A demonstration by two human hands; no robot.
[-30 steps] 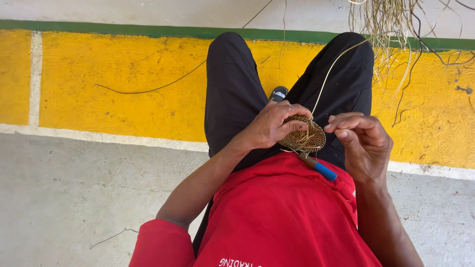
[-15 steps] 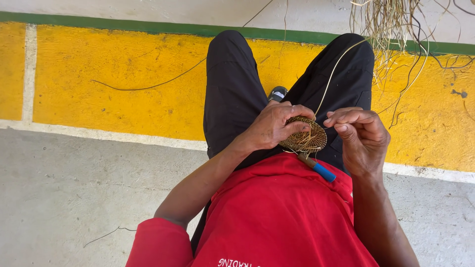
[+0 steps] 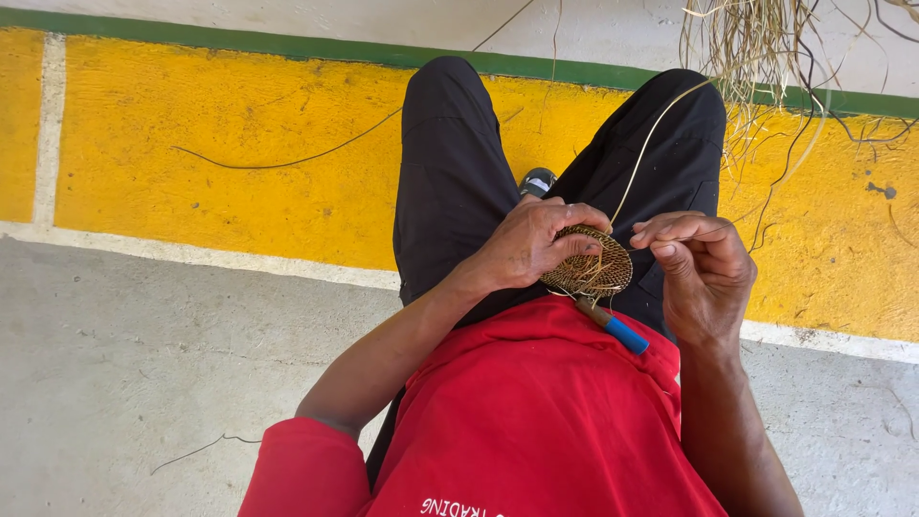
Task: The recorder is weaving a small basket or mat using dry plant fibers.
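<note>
There are no boxes, bags, signs or screens here. The only thing with writing is the red shirt [image 3: 536, 421] — it has a short row of small white letters near the bottom edge of the view, seen upside down and partly cut off. The letters sit low on the cloth, below the person's arms. No label or tag shows on anything else — not that can be made out.
</note>
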